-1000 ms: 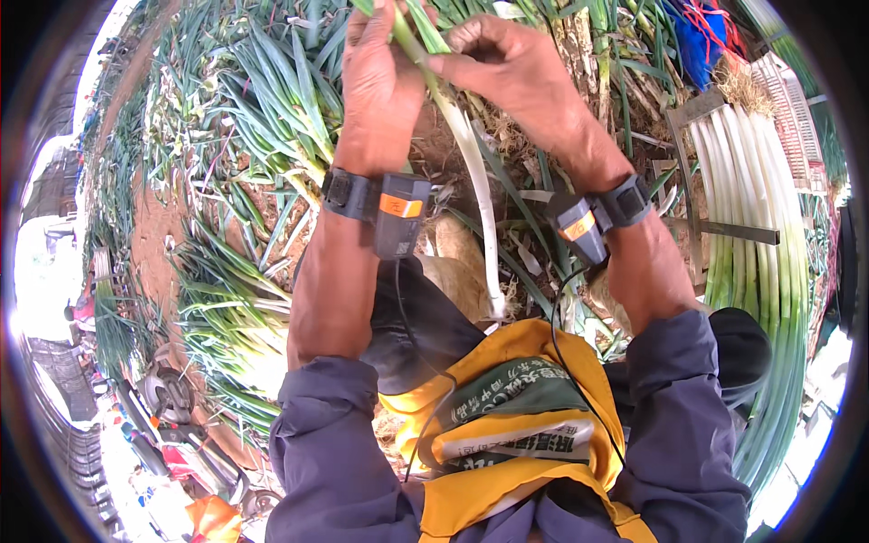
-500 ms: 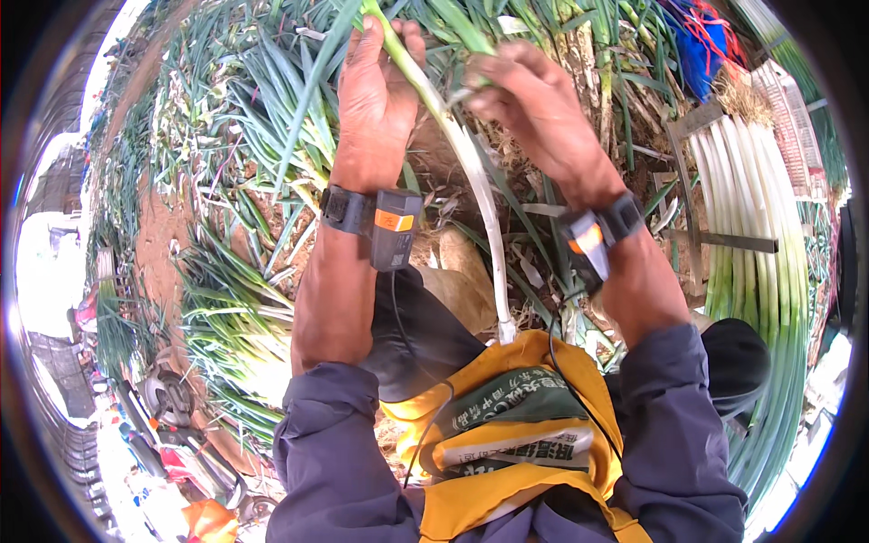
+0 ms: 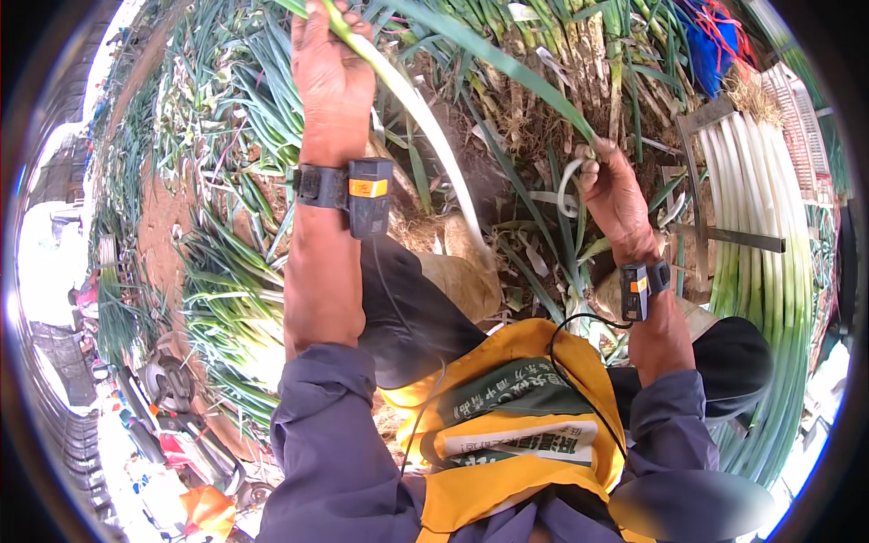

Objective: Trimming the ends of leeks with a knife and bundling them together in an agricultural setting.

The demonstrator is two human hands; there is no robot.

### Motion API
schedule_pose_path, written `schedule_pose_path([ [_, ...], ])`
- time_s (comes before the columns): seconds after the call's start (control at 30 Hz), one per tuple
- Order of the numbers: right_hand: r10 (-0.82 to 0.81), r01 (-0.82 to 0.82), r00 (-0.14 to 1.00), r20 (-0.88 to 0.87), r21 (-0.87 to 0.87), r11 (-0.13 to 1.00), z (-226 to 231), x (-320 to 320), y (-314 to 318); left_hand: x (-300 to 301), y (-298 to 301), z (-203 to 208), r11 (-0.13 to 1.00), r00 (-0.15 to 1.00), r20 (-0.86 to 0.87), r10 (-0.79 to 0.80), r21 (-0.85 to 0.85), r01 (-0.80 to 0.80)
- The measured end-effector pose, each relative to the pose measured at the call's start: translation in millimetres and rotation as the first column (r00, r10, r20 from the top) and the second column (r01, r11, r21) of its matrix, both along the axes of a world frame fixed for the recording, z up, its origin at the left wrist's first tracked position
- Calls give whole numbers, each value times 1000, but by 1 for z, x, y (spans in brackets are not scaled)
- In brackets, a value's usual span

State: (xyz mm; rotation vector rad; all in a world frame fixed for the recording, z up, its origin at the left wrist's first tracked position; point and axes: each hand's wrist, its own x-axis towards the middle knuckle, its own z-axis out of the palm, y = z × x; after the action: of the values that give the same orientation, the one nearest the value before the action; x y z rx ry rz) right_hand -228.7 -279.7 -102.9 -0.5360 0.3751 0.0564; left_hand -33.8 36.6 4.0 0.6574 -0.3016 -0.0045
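My left hand [image 3: 333,81] is raised at the top, closed around the green upper part of a long green onion [image 3: 425,113]. Its white shank bends down to the right, and the lower tip hangs free above my knees, a little blurred. To the right, my right hand [image 3: 618,204] pinches a long green leaf [image 3: 520,74] that stretches up toward the top of the view. A pale curled strip [image 3: 565,188] dangles from the same fingers. Where the leaf's far end lies is cut off by the frame.
A bundle of trimmed green onions [image 3: 756,190] lies in a metal rack [image 3: 733,237] at right. Heaps of untrimmed green onions [image 3: 240,312] spread left and ahead. Beyond the rack are a blue bag [image 3: 706,50] and a white crate [image 3: 797,100]. A yellow apron [image 3: 516,434] covers my lap.
My right hand has moved down and right with the leaf, drawing it away from the stalk. My left hand has shifted up and left with the green onion, whose lower tip has risen off my apron.
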Motion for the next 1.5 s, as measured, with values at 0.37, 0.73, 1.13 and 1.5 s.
schedule_pose_path([
  [0.37, 409, -27, 909, 84, -966, 258, 59, 13, 78, 2, -2, -1, 976, 984, -75, -163, -155, 150],
  [0.73, 611, -162, 790, 59, -940, 301, 75, 50, 107, 5, 4, 0, 960, 979, -118, -167, -245, 134],
  [1.13, 296, -210, 914, 279, -298, 931, 59, 39, 80, 11, 31, 7, 910, 975, -96, -202, -385, 151],
  [1.5, 559, -536, 828, -45, -354, 767, 26, -34, 20, 19, 53, 6, 958, 993, -118, -32, -288, -3],
])
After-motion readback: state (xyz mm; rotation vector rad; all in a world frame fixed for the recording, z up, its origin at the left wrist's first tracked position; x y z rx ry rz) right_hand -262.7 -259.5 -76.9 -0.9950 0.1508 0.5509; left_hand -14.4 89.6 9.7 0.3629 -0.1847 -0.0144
